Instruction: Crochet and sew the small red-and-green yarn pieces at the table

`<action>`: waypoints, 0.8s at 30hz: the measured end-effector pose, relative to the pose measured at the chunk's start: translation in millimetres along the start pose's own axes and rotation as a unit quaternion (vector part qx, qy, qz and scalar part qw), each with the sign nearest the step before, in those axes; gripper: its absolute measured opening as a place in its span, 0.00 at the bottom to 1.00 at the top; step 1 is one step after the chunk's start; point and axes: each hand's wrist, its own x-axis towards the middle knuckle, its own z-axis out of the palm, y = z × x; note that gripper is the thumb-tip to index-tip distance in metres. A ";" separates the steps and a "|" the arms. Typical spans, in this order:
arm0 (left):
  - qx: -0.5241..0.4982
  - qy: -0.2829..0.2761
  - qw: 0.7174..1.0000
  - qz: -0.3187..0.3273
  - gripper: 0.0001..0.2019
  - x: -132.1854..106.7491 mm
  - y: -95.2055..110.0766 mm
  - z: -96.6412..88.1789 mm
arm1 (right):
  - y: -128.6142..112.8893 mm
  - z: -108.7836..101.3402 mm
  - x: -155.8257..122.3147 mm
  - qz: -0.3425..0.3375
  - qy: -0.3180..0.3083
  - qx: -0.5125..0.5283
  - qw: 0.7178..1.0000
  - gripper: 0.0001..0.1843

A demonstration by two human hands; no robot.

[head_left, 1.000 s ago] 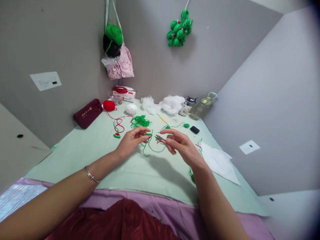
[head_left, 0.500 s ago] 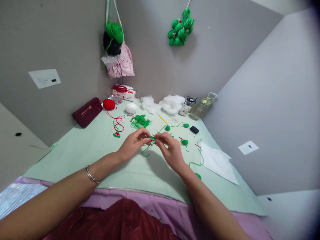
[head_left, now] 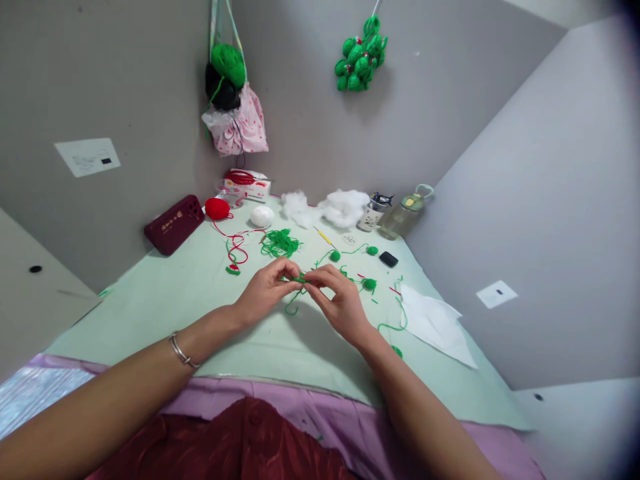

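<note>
Above the middle of the table, my left hand (head_left: pixel 267 288) and my right hand (head_left: pixel 337 301) meet around a small green crocheted piece (head_left: pixel 301 280). Thumb and fingers of each hand pinch it, so most of it is hidden. A loose green yarn tail (head_left: pixel 291 310) hangs down from it. Just beyond my left hand lies a tangled heap of green yarn (head_left: pixel 281 243). Small green balls (head_left: pixel 369 285) with yarn tails lie to the right of my right hand. A yellow-handled crochet hook (head_left: pixel 325 236) rests farther back.
Left: a small red and green crocheted piece (head_left: pixel 233 269), a red yarn ball (head_left: pixel 217 209), a white yarn ball (head_left: pixel 262 216) and a maroon phone (head_left: pixel 175 225). At the back are white stuffing (head_left: pixel 344 208), a pen cup (head_left: pixel 371 217) and a bottle (head_left: pixel 404 217). White sheets (head_left: pixel 437 323) lie right.
My right hand has shifted slightly left, closer to my left hand. Less of the green piece shows between the fingers, and its red part is no longer visible.
</note>
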 end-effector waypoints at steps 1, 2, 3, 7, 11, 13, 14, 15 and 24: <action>-0.001 0.004 1.000 0.000 0.08 -0.3 0.1 0.2 | 0.1 -0.1 0.2 0.002 -0.002 0.003 1.000 0.05; 0.000 0.008 1.000 0.003 0.09 -0.6 0.3 0.3 | -0.1 -0.3 0.4 0.003 -0.002 0.006 1.000 0.05; 0.002 0.009 1.000 0.007 0.09 -0.9 0.6 0.5 | -0.4 -0.4 0.6 0.004 -0.001 0.008 1.000 0.06; 0.031 -0.007 0.999 0.031 0.07 -1.1 2.1 -0.3 | -2.3 -1.0 1.0 0.014 0.006 0.018 1.000 0.06; 0.085 -0.016 0.995 0.056 0.03 -0.4 3.4 -2.4 | -3.5 -0.9 1.4 0.039 0.013 0.041 0.998 0.05; 0.097 -0.019 0.993 0.061 0.04 -0.3 4.3 -2.8 | -3.2 -0.9 1.8 0.055 0.021 0.060 0.996 0.05; 0.100 -0.017 0.993 0.062 0.04 -0.4 4.9 -2.7 | -2.8 -0.9 2.1 0.064 0.025 0.068 0.995 0.06; 0.103 -0.014 0.993 0.064 0.04 -0.5 5.5 -2.6 | -2.2 -0.9 2.3 0.076 0.027 0.073 0.994 0.07; 0.068 0.027 0.996 0.055 0.07 1.5 2.4 -1.2 | 2.4 -0.7 3.1 0.131 0.002 0.078 0.988 0.05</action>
